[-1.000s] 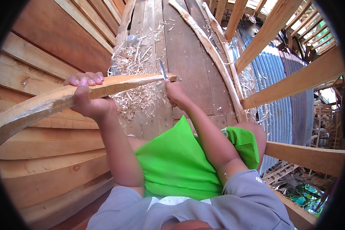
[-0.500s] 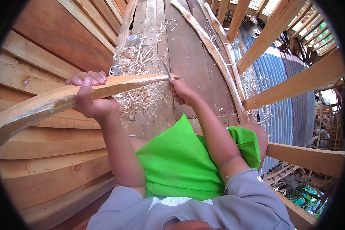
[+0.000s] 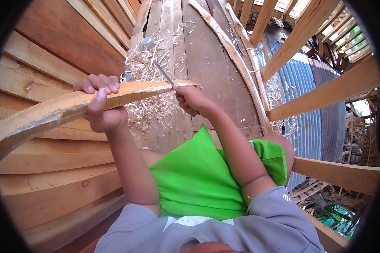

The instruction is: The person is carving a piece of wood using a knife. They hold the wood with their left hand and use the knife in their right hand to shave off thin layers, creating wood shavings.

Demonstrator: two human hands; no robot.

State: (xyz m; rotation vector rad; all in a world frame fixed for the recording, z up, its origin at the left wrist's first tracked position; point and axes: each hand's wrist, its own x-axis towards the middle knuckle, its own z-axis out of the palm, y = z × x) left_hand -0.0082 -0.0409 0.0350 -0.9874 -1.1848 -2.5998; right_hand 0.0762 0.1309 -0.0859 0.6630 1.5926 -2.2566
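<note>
knife point(image 3: 164, 74) and right hand point(image 3: 192, 99) are shifted slightly left along the wood point(image 3: 67, 106) since the earlier frame; the blade is tipped farther left. wood is held crosswise before the body, its long axis running from the picture's left rim to a narrow tip at right. its middle is clasped by the left hand point(image 3: 107, 118), thumb on the near side. the knife's handle is wrapped by the right hand, which is nearer to the tip. pale cut edge is crossed aslant by the blade; contact cannot be told. shavings point(image 3: 156, 111) are strewn on the floor point(image 3: 202, 55) below.
</note>
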